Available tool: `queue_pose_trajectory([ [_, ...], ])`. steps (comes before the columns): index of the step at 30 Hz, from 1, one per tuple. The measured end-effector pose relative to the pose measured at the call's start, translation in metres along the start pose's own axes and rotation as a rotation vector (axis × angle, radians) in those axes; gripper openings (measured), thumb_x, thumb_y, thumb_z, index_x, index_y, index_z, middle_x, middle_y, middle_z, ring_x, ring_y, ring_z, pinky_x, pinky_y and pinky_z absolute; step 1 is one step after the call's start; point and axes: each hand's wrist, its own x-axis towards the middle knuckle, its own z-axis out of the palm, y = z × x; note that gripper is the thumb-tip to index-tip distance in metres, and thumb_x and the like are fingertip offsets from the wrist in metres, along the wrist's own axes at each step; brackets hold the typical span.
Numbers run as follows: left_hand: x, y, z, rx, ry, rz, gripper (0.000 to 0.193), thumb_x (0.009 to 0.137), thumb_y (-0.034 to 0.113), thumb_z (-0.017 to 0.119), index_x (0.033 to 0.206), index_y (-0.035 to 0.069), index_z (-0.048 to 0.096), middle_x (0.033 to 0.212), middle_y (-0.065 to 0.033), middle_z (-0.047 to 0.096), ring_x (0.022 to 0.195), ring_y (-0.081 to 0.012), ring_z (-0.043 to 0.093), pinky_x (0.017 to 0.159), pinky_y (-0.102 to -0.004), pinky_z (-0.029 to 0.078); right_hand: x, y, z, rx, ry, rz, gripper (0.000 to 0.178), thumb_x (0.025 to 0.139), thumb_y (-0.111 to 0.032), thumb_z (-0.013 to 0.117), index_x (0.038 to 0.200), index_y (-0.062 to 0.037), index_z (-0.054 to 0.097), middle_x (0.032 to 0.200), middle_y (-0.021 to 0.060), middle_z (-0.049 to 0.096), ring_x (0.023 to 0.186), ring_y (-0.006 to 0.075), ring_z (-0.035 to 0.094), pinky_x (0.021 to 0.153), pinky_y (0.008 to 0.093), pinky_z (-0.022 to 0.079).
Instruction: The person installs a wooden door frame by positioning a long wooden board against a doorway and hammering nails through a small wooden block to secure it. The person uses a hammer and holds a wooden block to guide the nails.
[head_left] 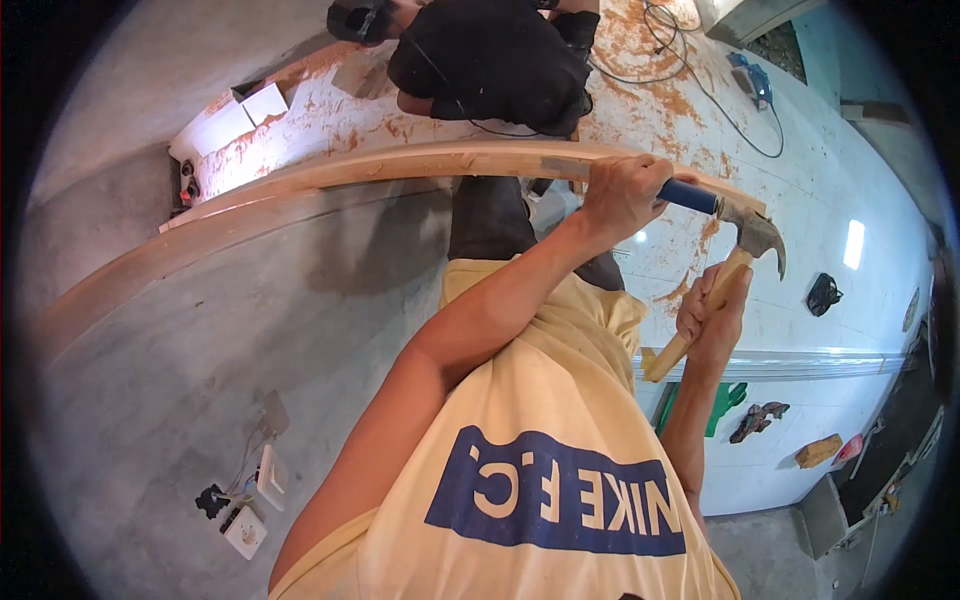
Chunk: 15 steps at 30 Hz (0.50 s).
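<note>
My left hand (622, 195) is closed around a blue-handled tool (690, 195), held against the right end of a long wooden strip (400, 165) that runs along a grey wall. My right hand (712, 318) grips the wooden handle of a claw hammer (752, 236). The hammer's metal head sits right at the outer end of the blue handle. The tool's tip is hidden behind my left hand. My yellow shirt fills the lower middle of the view.
Another person in black (490, 55) crouches on the dusty tiled floor beyond the strip. Cables (700, 90) and a blue power tool (750, 80) lie near them. White wall sockets (248, 500) hang with loose wires at lower left. A white box (230, 120) stands at upper left.
</note>
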Motion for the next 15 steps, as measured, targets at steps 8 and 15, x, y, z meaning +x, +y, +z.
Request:
queue_pose_trajectory([
  [8, -0.001, -0.003, 0.004, 0.018, -0.054, -0.001, 0.031, 0.063, 0.012, 0.082, 0.089, 0.012, 0.065, 0.074, -0.0080, 0.064, 0.069, -0.0291, 0.066, 0.061, -0.0415, 0.051, 0.013, 0.008, -0.007, 0.034, -0.022, 0.038, 0.055, 0.101, -0.062, 0.030, 0.078, -0.0136, 0.042, 0.051, -0.0035, 0.033, 0.037, 0.0071, 0.025, 0.030, 0.0233, 0.022],
  [15, -0.005, -0.018, -0.004, 0.102, -0.057, -0.073, 0.034, 0.063, 0.008, 0.080, 0.095, 0.014, 0.069, 0.079, -0.0067, 0.067, 0.072, -0.0286, 0.067, 0.064, -0.0393, 0.051, 0.013, 0.007, 0.001, -0.131, 0.029, 0.049, 0.057, 0.099, -0.064, 0.033, 0.079, -0.0127, 0.043, 0.052, -0.0023, 0.033, 0.038, 0.0070, 0.025, 0.032, 0.0230, 0.021],
])
